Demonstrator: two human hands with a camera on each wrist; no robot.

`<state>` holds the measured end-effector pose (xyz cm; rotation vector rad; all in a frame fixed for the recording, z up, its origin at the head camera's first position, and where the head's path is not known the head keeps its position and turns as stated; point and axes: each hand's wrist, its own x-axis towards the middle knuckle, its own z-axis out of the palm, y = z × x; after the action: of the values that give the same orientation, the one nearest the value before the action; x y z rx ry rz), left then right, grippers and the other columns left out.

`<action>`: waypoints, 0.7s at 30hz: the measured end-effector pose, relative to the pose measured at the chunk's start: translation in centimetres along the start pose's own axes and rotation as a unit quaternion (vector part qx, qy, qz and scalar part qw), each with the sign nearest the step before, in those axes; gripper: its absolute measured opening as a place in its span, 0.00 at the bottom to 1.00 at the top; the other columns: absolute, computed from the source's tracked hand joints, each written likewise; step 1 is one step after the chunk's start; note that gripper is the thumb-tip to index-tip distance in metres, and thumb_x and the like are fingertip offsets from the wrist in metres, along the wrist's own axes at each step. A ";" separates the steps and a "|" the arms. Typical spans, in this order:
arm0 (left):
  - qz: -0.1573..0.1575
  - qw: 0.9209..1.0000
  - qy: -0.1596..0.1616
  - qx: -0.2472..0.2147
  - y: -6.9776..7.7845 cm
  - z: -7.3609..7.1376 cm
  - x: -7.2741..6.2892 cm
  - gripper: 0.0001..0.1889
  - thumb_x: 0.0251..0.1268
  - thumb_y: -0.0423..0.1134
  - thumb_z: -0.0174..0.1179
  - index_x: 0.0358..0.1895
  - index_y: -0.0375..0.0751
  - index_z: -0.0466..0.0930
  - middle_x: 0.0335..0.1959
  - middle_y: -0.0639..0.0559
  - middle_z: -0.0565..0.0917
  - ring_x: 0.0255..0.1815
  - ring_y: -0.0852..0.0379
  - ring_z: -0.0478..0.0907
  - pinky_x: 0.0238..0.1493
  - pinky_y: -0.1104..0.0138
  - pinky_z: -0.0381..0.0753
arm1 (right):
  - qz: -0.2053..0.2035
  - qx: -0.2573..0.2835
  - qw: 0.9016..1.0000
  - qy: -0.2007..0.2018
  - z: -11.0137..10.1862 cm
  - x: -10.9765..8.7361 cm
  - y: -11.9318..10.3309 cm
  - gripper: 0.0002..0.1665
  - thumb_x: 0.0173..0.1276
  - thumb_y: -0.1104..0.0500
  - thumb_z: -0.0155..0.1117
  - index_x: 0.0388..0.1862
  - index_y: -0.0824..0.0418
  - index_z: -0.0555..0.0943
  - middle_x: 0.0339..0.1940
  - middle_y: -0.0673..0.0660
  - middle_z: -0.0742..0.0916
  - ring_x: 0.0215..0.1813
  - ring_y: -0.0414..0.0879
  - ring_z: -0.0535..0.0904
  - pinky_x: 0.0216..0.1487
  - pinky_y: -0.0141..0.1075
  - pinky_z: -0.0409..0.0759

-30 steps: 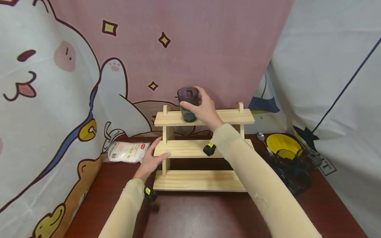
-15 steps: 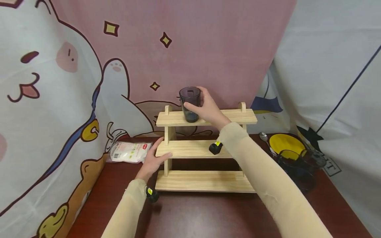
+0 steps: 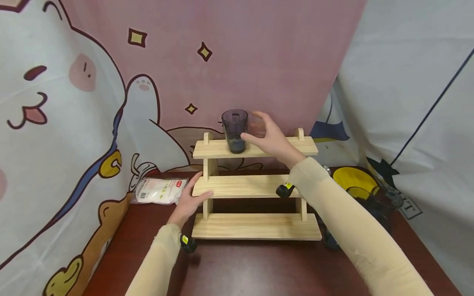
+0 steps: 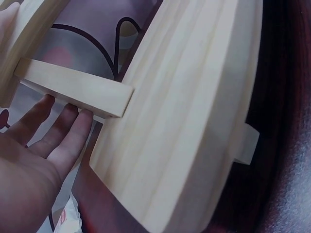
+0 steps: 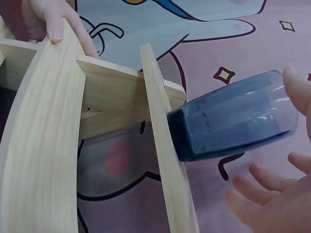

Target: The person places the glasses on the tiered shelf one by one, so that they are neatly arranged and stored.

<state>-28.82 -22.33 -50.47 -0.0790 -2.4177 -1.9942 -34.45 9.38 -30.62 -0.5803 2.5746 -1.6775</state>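
Glass [image 3: 234,127] upright on the far tier [image 3: 300,145] of the rack [image 3: 240,185], left of centre, right hand [image 3: 273,139] beside it, fingers apart, best withdrawn rightward without nudging, left hand [image 3: 188,202] clasping the rack steady.

Soft, even light fills the head view; pale glare lies on the surface [image 3: 244,267] nearer the camera than the left hand [image 3: 189,201]. The right hand [image 3: 273,139] blurs slightly. The left wrist view is hazier, its wooden shelf [image 4: 175,121] bowed by lens distortion.
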 end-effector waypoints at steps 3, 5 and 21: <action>0.002 1.000 0.001 -0.005 0.0 -0.1 -0.1 0.46 0.63 0.47 0.78 0.81 0.72 0.61 0.81 0.53 0.63 0.67 0.45 0.74 0.61 0.56 0.80 | 0.001 -0.004 1.000 -0.008 -0.6 -0.9 0.1 0.58 0.69 0.36 0.73 0.87 0.43 0.51 0.80 0.57 0.71 0.80 0.55 0.65 0.75 0.55 0.70; 0.006 1.000 0.001 -0.009 0.0 -0.2 -0.1 0.46 0.64 0.46 0.77 0.82 0.70 0.61 0.80 0.52 0.64 0.66 0.46 0.75 0.60 0.57 0.80 | 0.000 -0.001 1.000 -0.015 -1.0 -1.5 0.3 0.57 0.69 0.37 0.74 0.87 0.43 0.52 0.80 0.57 0.71 0.81 0.56 0.65 0.75 0.56 0.70; 0.012 0.999 -0.014 -0.037 -0.1 0.0 0.1 0.48 0.65 0.38 0.76 0.84 0.63 0.58 0.77 0.45 0.69 0.61 0.49 0.78 0.57 0.60 0.81 | -0.028 -0.069 0.997 0.010 -6.8 -8.8 3.5 0.48 0.73 0.49 0.73 0.83 0.53 0.59 0.75 0.63 0.74 0.77 0.62 0.69 0.75 0.63 0.66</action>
<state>-28.95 -22.34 -50.55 -0.1385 -2.3466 -2.0865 -28.80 19.39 -32.51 -0.6510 2.7308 -1.5360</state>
